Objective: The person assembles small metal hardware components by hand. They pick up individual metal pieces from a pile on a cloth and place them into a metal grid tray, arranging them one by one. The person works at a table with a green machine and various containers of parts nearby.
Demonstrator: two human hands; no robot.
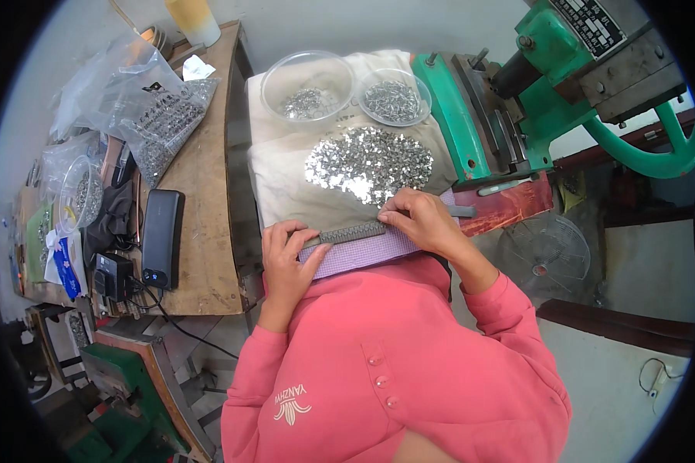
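Observation:
A narrow grey metal bar with a row of small notches or pieces along its top lies across a purple checked cloth in front of me. My left hand grips its left end between thumb and fingers. At the right end, my right hand has thumb and forefinger pinched together; whatever is between them is too small to make out. Just beyond the bar, a heap of small shiny metal pieces spreads over a beige cloth.
Behind the heap stand two clear plastic tubs with small metal parts. A green hand press with a large wheel is at the right. The wooden table on the left bears a parts bag and black power bank. A fan stands lower right.

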